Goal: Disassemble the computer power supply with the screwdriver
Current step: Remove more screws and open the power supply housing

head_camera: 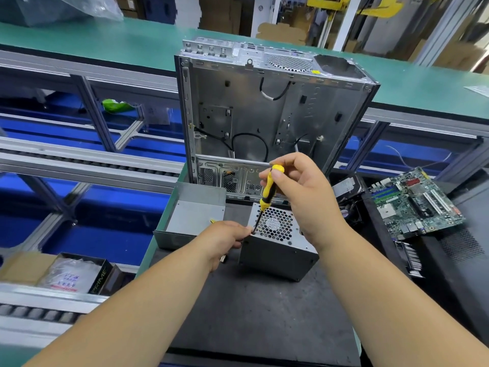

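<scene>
Right hand (296,192): fingers curled round the screwdriver (267,195), thumb up by the yellow cap, black-and-yellow handle tilted, tip down at the near-left corner of the fan face.
Left hand (225,238): fingertips pinching right at the shaft tip by the screw; hard to tell whether steadying the bit or also touching the case edge.
Power supply (276,241): grey metal box sitting on the dark mat (251,313), fan grille (275,223) facing up, just in front of the open computer case (264,115).
Handling guess: stiff steel shell, probably hefty for its size, so not likely to slide much under screwdriver pressure. Painted sides look smooth, maybe a bit slippery.
Where to grab: flat side walls or corners; not the honeycomb grille, thin and bendy-looking, fan right underneath.
Watch out: small screw, easy to drop or strip if the bit sits crooked.
Nearby: loose metal cover (190,218) to the left, motherboard (412,202) off to the right, well apart.
</scene>
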Tool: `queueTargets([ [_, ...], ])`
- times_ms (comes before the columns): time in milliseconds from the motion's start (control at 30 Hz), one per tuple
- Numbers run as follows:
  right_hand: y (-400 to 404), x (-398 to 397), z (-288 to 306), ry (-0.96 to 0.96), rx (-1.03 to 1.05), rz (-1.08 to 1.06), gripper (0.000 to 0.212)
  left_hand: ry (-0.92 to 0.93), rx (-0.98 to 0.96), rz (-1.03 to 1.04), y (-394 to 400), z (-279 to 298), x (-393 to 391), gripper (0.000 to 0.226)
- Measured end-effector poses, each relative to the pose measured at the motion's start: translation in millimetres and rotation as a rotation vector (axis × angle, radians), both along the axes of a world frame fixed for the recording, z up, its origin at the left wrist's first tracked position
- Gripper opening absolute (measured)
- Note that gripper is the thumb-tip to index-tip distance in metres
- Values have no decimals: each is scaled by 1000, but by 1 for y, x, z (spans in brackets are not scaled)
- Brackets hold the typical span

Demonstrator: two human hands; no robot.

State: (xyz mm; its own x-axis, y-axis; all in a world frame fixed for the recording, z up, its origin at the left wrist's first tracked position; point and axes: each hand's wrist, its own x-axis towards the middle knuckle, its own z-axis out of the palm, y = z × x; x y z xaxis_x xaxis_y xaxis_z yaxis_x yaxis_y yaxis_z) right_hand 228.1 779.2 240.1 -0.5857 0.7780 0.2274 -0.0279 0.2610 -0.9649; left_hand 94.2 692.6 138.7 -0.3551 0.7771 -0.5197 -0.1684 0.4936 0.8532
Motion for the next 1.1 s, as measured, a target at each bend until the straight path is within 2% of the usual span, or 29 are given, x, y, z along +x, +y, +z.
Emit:
queueTargets([
  [67, 2, -1, -2, 44, -64, 41, 18, 6, -3, 8, 0, 0, 0, 16],
  [267, -6, -11, -5, 312, -449, 177, 28, 2, 0, 2, 1, -1, -1, 16],
  [433, -6, -14, -7, 280, -429, 133, 14, 9, 21, 11, 2, 0, 0, 22],
  [633, -1, -11, -3, 185, -387, 85, 29, 13, 16, 12, 2, 0, -1, 19],
  [767, -2, -15, -3, 234, -438, 146, 44, 3, 15, 26, 2, 0, -1, 17],
  [933, -4, -21, -6, 269, -491, 190, 52, 1, 7, 41, 2, 0, 1, 15],
  [1000, -5, -20, -6, 272, -488, 198, 43, 9, 3, 38, 2, 1, 1, 15],
  [1100, -6, -19, -6, 269, -449, 205, 18, 4, 2, 30, 2, 0, 0, 14],
])
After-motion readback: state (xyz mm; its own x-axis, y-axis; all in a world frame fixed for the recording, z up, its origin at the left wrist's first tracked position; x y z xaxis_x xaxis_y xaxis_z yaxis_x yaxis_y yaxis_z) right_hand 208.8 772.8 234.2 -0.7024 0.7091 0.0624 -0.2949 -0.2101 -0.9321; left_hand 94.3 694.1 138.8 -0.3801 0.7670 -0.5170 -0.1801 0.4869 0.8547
